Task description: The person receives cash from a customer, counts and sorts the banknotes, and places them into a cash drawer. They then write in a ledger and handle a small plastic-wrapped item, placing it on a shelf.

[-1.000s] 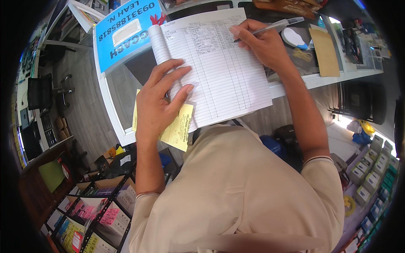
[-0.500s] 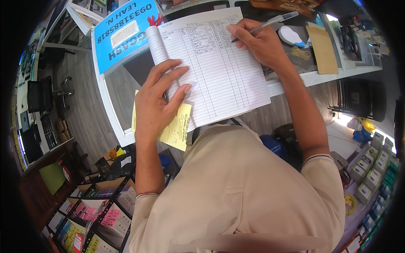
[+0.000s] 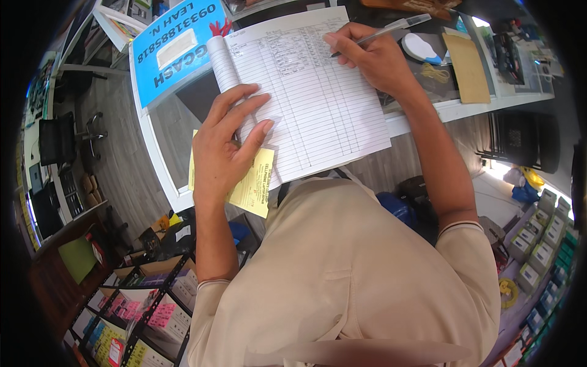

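Observation:
An open ruled record book (image 3: 312, 116) lies on the glass counter, its turned pages curled over along the left side. Handwriting in columns fills the upper part of the page. My right hand (image 3: 373, 58) grips a pen (image 3: 391, 28), its tip at the upper right of the written columns. Spread over the book's left edge, my left hand (image 3: 226, 140) lies with its fingers apart on the page. Beneath that hand, a yellow printed slip (image 3: 254, 186) sticks out past the book's lower left corner.
A blue sign (image 3: 174, 55) lies left of the book. To the right are a white-and-blue oval object (image 3: 420, 48), a coiled cable (image 3: 435, 74) and a brown envelope (image 3: 466, 68). Boxes fill a shelf (image 3: 162, 281) at lower left; a black chair (image 3: 58, 140) stands beyond the counter.
The book, both hands and the counter items sit slightly further left in view. My right hand still grips the pen, and my left hand keeps its place on the book.

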The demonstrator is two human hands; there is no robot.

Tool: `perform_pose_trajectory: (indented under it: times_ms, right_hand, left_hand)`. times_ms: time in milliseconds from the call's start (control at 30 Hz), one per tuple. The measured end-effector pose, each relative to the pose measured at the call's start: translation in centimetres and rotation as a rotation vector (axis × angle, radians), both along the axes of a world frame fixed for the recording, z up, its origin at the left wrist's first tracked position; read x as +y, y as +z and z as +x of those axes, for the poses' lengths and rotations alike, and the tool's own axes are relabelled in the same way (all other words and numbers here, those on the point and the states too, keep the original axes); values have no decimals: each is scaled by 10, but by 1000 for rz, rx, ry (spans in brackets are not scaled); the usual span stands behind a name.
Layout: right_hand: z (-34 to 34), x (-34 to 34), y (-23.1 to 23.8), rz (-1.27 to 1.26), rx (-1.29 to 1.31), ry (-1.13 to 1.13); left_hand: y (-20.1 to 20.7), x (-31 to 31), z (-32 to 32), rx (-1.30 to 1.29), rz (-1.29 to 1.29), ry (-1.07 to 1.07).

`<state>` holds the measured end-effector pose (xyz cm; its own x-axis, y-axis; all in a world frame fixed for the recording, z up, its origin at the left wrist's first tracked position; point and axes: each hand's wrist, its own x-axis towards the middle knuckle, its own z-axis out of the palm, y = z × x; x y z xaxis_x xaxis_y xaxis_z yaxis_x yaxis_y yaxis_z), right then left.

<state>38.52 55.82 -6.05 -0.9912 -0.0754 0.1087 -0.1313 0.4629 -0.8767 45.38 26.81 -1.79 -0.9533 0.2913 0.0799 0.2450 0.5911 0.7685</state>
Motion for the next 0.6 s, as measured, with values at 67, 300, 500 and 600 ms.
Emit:
perform_pose_trajectory:
  times_ms: [67, 300, 500, 600]
  right_hand:
    - [0, -1, 0, 2, -9, -8]
    - [0, 3, 4, 57, -114, 2]
    - [-1, 4, 2, 37, -79, 18]
    - [-1, 2, 0, -1, -30, 0]
  left_hand:
    - [-1, -1, 0, 12, -7, -2]
    - [-6, -3, -2, 26, 19, -13]
    - [-7, -3, -2, 31, 15, -16]
    - [-8, -3, -3, 52, 13, -21]
